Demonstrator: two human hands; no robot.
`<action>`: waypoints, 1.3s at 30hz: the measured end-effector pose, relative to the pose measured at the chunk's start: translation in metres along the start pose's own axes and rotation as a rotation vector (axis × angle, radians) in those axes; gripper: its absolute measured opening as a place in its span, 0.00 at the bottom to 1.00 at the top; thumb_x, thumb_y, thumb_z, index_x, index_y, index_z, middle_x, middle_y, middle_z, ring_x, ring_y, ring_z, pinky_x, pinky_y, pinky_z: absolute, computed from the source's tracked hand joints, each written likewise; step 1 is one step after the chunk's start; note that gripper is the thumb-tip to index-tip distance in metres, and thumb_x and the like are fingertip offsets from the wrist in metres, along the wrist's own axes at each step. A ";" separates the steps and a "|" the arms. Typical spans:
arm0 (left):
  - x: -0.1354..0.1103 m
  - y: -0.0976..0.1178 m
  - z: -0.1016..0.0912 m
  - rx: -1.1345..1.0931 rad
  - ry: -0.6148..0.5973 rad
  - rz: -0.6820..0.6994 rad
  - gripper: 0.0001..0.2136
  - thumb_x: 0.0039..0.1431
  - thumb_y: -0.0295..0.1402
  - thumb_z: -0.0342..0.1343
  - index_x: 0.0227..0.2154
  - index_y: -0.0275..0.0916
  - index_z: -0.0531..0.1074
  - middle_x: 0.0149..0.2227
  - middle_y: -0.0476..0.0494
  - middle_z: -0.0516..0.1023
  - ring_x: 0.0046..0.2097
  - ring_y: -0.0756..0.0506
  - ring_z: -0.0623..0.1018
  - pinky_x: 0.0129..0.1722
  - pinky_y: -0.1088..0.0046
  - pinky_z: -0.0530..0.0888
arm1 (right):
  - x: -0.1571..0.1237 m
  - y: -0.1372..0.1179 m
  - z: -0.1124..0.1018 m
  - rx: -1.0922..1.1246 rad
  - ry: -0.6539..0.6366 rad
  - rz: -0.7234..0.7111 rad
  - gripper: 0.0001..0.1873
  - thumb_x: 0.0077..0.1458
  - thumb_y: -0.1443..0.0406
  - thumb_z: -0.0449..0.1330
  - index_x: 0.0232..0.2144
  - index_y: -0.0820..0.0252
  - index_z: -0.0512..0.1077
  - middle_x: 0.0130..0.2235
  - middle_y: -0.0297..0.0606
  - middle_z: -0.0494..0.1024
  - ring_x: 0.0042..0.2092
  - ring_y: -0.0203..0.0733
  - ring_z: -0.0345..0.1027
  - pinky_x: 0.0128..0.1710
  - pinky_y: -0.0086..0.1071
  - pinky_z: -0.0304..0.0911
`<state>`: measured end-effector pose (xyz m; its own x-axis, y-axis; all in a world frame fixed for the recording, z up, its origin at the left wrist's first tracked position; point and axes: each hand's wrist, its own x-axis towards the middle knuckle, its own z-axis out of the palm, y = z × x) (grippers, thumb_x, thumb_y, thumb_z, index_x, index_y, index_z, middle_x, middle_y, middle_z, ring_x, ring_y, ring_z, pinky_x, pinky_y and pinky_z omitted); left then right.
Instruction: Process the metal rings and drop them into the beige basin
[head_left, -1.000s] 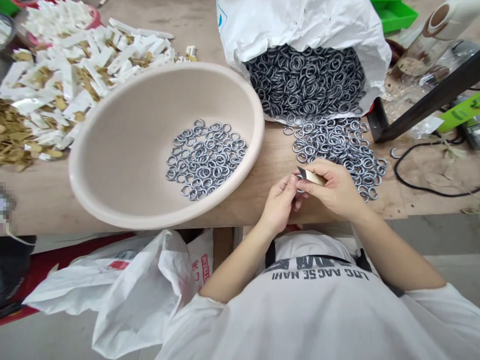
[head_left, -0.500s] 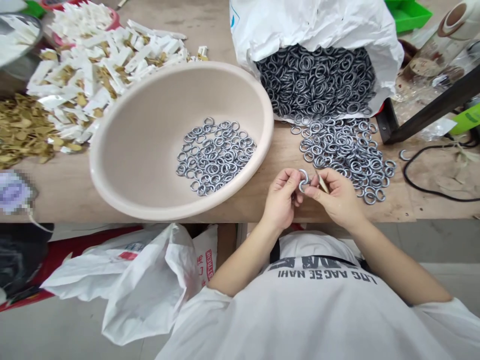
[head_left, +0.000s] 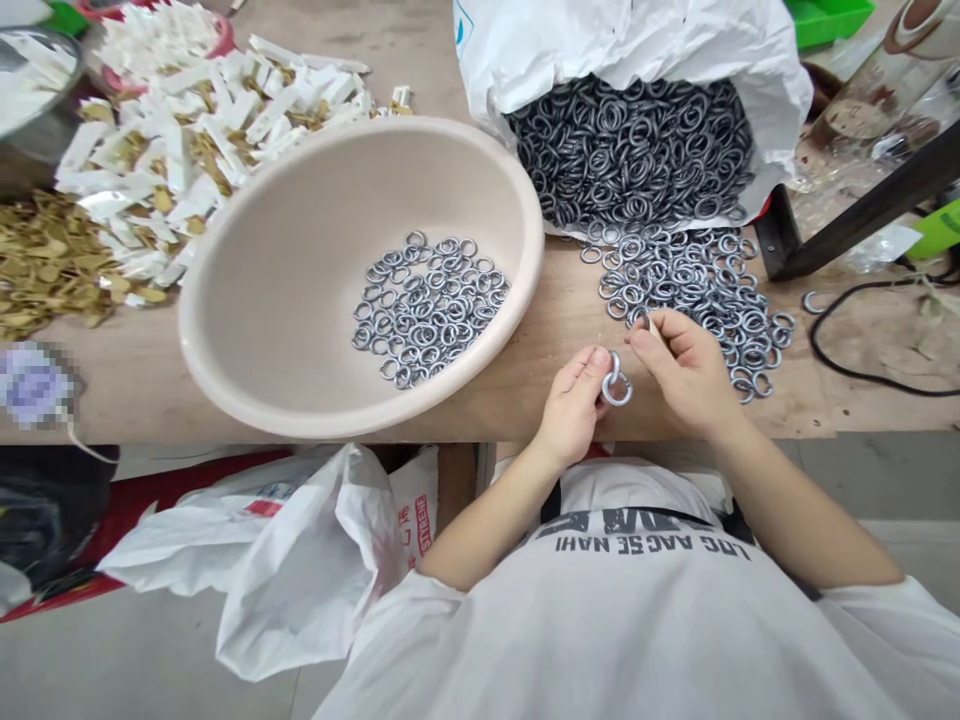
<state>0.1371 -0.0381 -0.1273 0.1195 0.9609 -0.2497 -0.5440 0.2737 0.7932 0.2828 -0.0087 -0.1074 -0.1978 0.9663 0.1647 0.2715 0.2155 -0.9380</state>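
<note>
My left hand (head_left: pixel 574 405) pinches a pair of linked silver metal rings (head_left: pixel 616 385) at the fingertips, above the table's front edge. My right hand (head_left: pixel 686 370) is a short way to the right, apart from those rings. Its fingers hold a thin pale strip (head_left: pixel 655 328), mostly hidden, with only the tip showing. Just beyond that hand lies a loose spread of metal rings (head_left: pixel 690 285). A beige plastic basin (head_left: pixel 247 250) to the left holds a smaller heap of rings (head_left: pixel 427 310).
A white sack (head_left: pixel 630 40) full of dark rings (head_left: pixel 630 150) lies open on the wooden table (head_left: pixel 487 400). White and brass pieces (head_left: pixel 202 130) are piled at upper left. A black bar (head_left: pixel 862 205) and black cable (head_left: pixel 862 320) lie at right.
My hands have moved apart. The right hand has shifted up and to the right, off the rings, which now stay in my left hand alone, lower than before.
</note>
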 end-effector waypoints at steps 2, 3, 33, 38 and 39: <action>0.001 0.002 -0.002 -0.011 0.008 0.015 0.19 0.58 0.48 0.63 0.27 0.37 0.67 0.23 0.54 0.61 0.22 0.56 0.57 0.19 0.82 0.54 | -0.005 -0.004 -0.006 -0.149 -0.094 -0.093 0.16 0.65 0.53 0.57 0.31 0.57 0.70 0.28 0.32 0.68 0.30 0.36 0.60 0.31 0.32 0.54; 0.001 0.003 -0.003 -0.016 0.004 0.023 0.19 0.58 0.48 0.63 0.27 0.37 0.67 0.23 0.54 0.60 0.22 0.56 0.57 0.19 0.81 0.54 | -0.008 -0.007 -0.009 -0.225 -0.139 -0.147 0.16 0.66 0.54 0.57 0.30 0.57 0.69 0.27 0.32 0.68 0.30 0.36 0.60 0.31 0.32 0.53; 0.003 0.021 -0.041 -0.069 -0.034 -0.051 0.09 0.54 0.37 0.54 0.27 0.40 0.60 0.23 0.48 0.77 0.20 0.49 0.75 0.14 0.81 0.65 | 0.134 0.023 0.027 -1.269 -0.288 -0.115 0.19 0.66 0.64 0.50 0.47 0.68 0.77 0.51 0.57 0.74 0.43 0.55 0.73 0.38 0.40 0.59; 0.011 0.030 -0.041 0.049 -0.007 -0.043 0.10 0.54 0.36 0.56 0.29 0.41 0.60 0.21 0.49 0.77 0.19 0.50 0.74 0.15 0.82 0.64 | 0.101 0.008 0.005 -0.985 -0.194 -0.148 0.14 0.64 0.65 0.52 0.45 0.64 0.75 0.50 0.51 0.74 0.43 0.50 0.72 0.39 0.39 0.60; 0.011 0.031 -0.039 0.090 -0.007 -0.035 0.10 0.54 0.36 0.58 0.32 0.41 0.62 0.21 0.50 0.77 0.19 0.50 0.74 0.15 0.82 0.65 | 0.089 0.002 0.001 -0.822 -0.162 -0.144 0.13 0.64 0.63 0.53 0.43 0.63 0.75 0.47 0.48 0.75 0.42 0.49 0.71 0.40 0.38 0.61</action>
<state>0.0888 -0.0201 -0.1273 0.1430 0.9508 -0.2749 -0.4624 0.3098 0.8308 0.2647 0.0780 -0.0947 -0.3984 0.9031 0.1605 0.8190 0.4290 -0.3812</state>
